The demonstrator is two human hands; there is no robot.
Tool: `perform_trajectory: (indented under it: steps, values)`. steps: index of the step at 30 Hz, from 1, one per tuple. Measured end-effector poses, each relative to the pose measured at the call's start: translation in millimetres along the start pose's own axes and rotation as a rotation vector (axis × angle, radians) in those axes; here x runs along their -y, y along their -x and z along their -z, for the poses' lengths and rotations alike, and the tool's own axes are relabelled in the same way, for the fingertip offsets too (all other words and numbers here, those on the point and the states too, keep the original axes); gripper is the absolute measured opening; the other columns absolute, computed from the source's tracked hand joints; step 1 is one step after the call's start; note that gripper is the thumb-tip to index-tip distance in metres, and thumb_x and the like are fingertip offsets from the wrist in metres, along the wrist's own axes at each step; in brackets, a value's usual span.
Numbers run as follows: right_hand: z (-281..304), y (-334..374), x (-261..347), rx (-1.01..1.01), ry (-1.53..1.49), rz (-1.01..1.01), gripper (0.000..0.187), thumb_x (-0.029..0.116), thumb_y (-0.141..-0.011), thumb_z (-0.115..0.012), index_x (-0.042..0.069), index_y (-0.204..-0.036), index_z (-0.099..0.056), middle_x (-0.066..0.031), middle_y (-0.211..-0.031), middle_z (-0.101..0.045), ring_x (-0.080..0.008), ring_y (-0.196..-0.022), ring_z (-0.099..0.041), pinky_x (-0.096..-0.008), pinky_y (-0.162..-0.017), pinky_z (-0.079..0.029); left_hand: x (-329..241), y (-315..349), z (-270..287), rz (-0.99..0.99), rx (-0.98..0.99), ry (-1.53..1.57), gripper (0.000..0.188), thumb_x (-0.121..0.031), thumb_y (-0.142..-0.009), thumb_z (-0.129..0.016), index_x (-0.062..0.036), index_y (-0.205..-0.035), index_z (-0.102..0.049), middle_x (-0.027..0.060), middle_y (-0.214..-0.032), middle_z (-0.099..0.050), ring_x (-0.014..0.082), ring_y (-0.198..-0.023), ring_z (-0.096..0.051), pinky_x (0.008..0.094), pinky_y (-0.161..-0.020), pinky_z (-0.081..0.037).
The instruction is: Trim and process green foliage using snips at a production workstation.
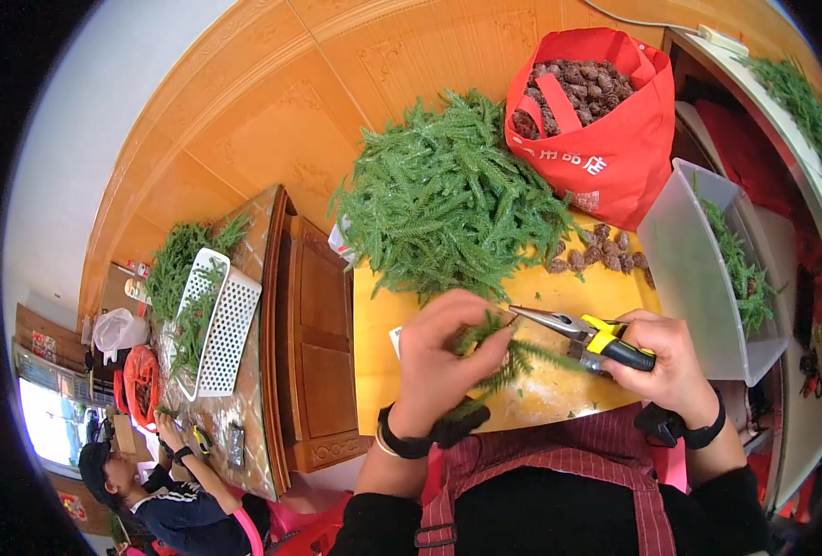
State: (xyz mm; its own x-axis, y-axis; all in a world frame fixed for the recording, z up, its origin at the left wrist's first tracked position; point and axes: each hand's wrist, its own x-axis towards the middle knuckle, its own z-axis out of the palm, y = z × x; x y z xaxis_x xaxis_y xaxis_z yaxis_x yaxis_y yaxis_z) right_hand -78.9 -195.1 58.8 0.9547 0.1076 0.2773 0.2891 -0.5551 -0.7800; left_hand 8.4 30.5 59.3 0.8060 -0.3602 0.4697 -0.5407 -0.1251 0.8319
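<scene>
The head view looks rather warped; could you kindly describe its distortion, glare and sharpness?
Head view: fisheye distortion bows the wood panelling and leaves black corners; also in the head view, the window at far left is blown out, while the needle-nose pliers look reasonably sharp.

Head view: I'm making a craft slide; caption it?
Left hand holds a green sprig while the right hand grips yellow-black pliers over a yellow table.

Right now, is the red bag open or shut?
Open: the top of the red bag gapes, and brown pinecones show heaped inside the mouth.
</scene>
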Motion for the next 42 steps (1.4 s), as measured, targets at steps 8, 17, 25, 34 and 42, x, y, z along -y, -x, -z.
perform_trajectory:
  steps: [8,17,25,34,42]
  values:
    - [1.5,-5.5,-1.1,0.021,-0.030,0.149,0.020,0.013,-0.066,-0.069,0.004,-0.062,-0.051,-0.0076,-0.055,-0.047,-0.0244,-0.057,-0.051,-0.0352,-0.071,-0.044,-13.5,1.1,-0.9,0.235,-0.052,0.248,0.009,0.006,-0.068,-0.061,0.0006,-0.074,-0.059,0.0052,-0.079,-0.058,0.0115,-0.067,-0.054,0.0232,-0.061,-0.043]
    - [-2.3,-8.1,-13.0,0.072,-0.095,0.193,0.021,0.013,-0.062,-0.070,0.003,-0.062,-0.052,-0.0085,-0.073,-0.061,-0.0317,-0.088,-0.056,-0.0384,-0.078,-0.042,-5.6,8.1,2.8,0.699,0.135,0.738,0.016,-0.012,-0.071,-0.061,0.0006,-0.077,-0.054,0.0060,-0.072,-0.055,0.0134,-0.064,-0.051,0.0257,-0.059,-0.040]
    - [-2.5,-6.2,-17.7,0.061,-0.085,0.205,0.019,0.011,-0.061,-0.072,0.004,-0.064,-0.055,-0.0074,-0.070,-0.060,-0.0300,-0.085,-0.057,-0.0363,-0.076,-0.044,8.7,7.4,-3.1,0.593,0.306,0.879,0.022,-0.019,-0.071,-0.060,-0.0007,-0.068,-0.047,0.0060,-0.060,-0.044,0.0167,-0.055,-0.041,0.0274,-0.050,-0.031]
    - [-2.9,-5.4,-16.3,0.045,-0.095,0.211,0.018,0.011,-0.061,-0.072,0.004,-0.063,-0.055,-0.0065,-0.065,-0.058,-0.0282,-0.074,-0.058,-0.0359,-0.074,-0.046,12.4,9.0,1.6,0.564,0.389,0.924,0.020,-0.019,-0.073,-0.060,-0.0012,-0.071,-0.051,0.0038,-0.065,-0.049,0.0122,-0.061,-0.045,0.0243,-0.056,-0.034]
    - [0.3,-2.1,-6.7,-0.019,0.066,0.160,0.022,0.009,-0.063,-0.072,0.004,-0.060,-0.051,-0.0062,-0.055,-0.049,-0.0227,-0.057,-0.052,-0.0321,-0.059,-0.045,-1.7,2.4,-2.0,-0.005,0.015,-0.136,0.009,0.006,-0.066,-0.062,0.0012,-0.073,-0.059,0.0059,-0.072,-0.057,0.0137,-0.066,-0.053,0.0234,-0.058,-0.042]
